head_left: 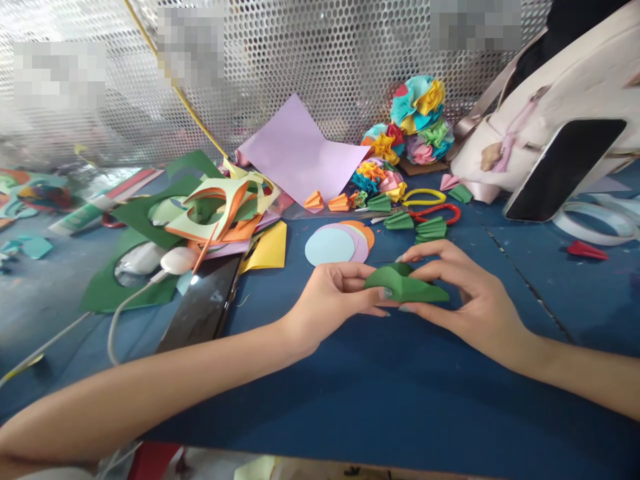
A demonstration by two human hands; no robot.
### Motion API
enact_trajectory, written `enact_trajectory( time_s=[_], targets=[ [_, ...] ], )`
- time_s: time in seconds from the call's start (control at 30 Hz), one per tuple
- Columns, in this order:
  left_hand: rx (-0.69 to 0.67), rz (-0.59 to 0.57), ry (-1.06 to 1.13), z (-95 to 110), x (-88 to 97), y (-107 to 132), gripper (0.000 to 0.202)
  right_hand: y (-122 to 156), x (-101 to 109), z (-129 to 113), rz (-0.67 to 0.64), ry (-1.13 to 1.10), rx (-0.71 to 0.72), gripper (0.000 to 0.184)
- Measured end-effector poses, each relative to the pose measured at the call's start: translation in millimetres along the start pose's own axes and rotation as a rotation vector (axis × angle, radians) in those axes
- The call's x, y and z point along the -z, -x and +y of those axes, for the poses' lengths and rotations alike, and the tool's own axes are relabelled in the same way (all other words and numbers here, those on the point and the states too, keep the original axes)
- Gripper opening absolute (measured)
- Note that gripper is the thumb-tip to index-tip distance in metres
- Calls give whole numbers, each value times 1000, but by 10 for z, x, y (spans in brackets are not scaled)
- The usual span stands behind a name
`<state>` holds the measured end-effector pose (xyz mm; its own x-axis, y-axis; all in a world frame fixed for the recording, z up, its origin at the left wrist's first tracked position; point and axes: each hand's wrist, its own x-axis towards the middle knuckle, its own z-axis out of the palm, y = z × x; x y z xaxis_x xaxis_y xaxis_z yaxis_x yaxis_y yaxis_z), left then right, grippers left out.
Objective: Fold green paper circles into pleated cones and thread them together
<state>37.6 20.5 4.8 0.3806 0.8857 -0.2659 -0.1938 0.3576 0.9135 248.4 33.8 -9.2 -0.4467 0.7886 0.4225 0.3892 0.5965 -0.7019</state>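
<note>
A piece of green paper (413,288), partly folded, is between my two hands above the blue table. My left hand (335,293) pinches its left end, thumb in front and fingers behind. On the other side, my right hand (465,287) grips the paper with the thumb below and the fingers over its top. Just beyond my hands lie overlapping paper circles, a light blue one (330,245) in front of purple and orange ones. Several small pleated pieces, green (431,230) and orange (339,202), are farther back.
Scissors with red handles (440,213) and yellow handles (425,196) lie behind my hands. Paper scraps (215,207) and a white cable (116,320) occupy the left. A phone (565,170) leans on a pale bag (590,80) at right, near a tape roll (597,223). Paper pompoms (417,103) stand at the back.
</note>
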Motion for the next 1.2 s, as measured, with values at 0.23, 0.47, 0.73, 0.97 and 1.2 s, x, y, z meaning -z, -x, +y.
enact_trajectory(
  time_s=[0.23,0.47,0.73,0.97,1.2],
  targets=[
    [-9,6,-12,-17,-16,-1,12,5,14,-25,-1,17,53,6],
    [-25,14,-29,-21,-35,-5,19,29,14,-17,-38,70,83,10],
    [-48,22,-117,-29,-23,26,14,20,-17,-9,-72,128,119,12],
    [-31,-44,-145,49,-15,52,18,19,-17,-22,-69,170,147,12],
    [13,-108,-183,130,4,66,26,6,-18,-28,-91,200,121,12]
  ],
)
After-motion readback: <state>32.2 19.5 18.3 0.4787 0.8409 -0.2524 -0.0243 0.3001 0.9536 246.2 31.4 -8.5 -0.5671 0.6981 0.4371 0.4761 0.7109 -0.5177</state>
